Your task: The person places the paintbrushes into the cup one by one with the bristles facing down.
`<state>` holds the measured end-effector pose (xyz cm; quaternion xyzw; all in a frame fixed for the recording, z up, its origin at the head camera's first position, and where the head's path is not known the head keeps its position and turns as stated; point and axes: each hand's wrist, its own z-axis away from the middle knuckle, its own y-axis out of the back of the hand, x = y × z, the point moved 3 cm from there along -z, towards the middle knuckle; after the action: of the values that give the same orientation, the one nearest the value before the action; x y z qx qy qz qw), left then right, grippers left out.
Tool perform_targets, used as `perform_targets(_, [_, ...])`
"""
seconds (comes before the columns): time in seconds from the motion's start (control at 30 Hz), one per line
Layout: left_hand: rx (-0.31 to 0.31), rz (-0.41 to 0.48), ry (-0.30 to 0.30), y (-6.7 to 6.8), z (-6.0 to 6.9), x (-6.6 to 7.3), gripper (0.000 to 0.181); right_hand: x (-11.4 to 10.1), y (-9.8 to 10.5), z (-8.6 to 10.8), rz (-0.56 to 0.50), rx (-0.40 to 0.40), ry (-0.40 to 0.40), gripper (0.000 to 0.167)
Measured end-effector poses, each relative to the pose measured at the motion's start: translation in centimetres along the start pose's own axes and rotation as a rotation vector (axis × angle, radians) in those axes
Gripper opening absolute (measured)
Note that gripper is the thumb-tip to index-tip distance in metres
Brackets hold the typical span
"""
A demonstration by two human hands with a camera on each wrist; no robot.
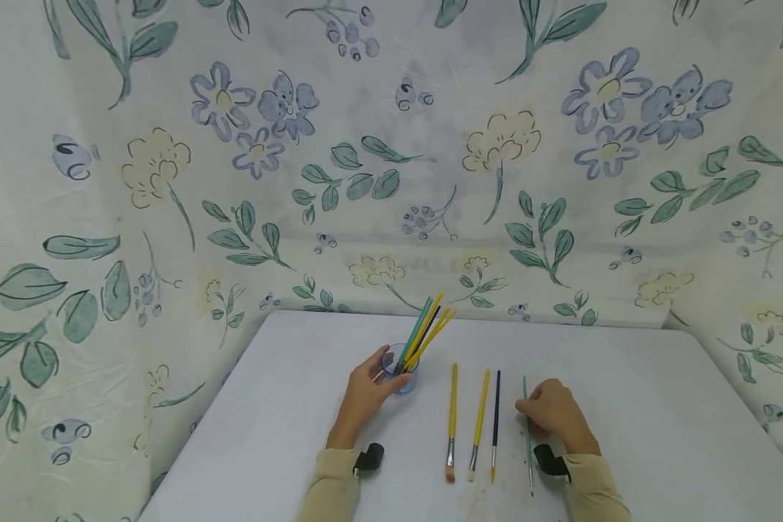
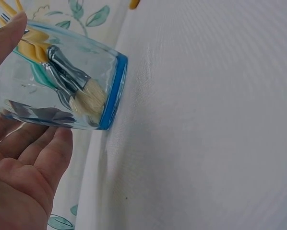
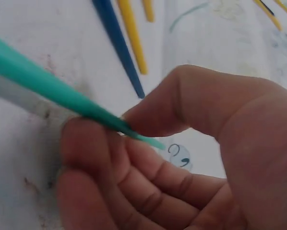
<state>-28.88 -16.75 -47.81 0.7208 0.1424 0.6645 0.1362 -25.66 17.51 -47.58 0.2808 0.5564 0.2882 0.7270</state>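
My left hand (image 1: 364, 395) grips a clear drinking glass (image 2: 115, 91) with a blue base, thumb on one side and fingers on the other. Several paintbrushes (image 1: 424, 337), with yellow, green and dark blue handles, lean in the glass, bristles down. Over at the right, my right hand (image 1: 553, 412) pinches a thin green paintbrush (image 3: 52, 91) between thumb and fingers near its handle end. In the head view its tip points toward the table's near edge. Left of that hand lie a dark blue paintbrush (image 1: 496, 409) and two yellow paintbrushes, one wide (image 1: 453, 399) and one narrower (image 1: 481, 409).
The white table (image 1: 261, 420) carries faint stains and specks near the lying brushes. Floral-patterned sheeting (image 1: 391, 159) rises behind the table and along its sides. A black wrist camera (image 1: 369, 458) sits at the left cuff, another (image 1: 551, 461) at the right.
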Motion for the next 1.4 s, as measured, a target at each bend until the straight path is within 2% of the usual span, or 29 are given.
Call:
perform_targets(0.23, [-0.001,0.01,0.012,0.1,0.2,-0.2,0.087,-0.2,0.3,-0.2,-0.278,-0.019,-0.006,0.025])
perform_targets(0.37, [-0.006,0.028,0.012,0.1,0.1,0.0,0.088,-0.8,0.8,-0.2,-0.426,0.0,0.0,0.028])
perform_targets(0.7, [0.011,0.003,-0.002,0.0,0.2,0.1,0.085,-3.1,2.2,0.0,-0.672,0.091,0.018,0.03])
perform_targets(0.97, [-0.001,0.016,0.0,0.0,0.2,0.2,0.086,-6.4,3.3,-0.3,-0.787,0.132,0.093,0.025])
perform_targets(1.23, [-0.01,0.022,-0.008,0.1,-0.2,0.3,0.087,-9.5,3.7,-1.1,-0.831,0.165,0.21,0.016])
perform_targets(1.4, [-0.016,0.023,0.011,0.0,0.2,-0.1,0.087,-10.9,3.4,-1.1,-0.854,0.182,0.251,0.015])
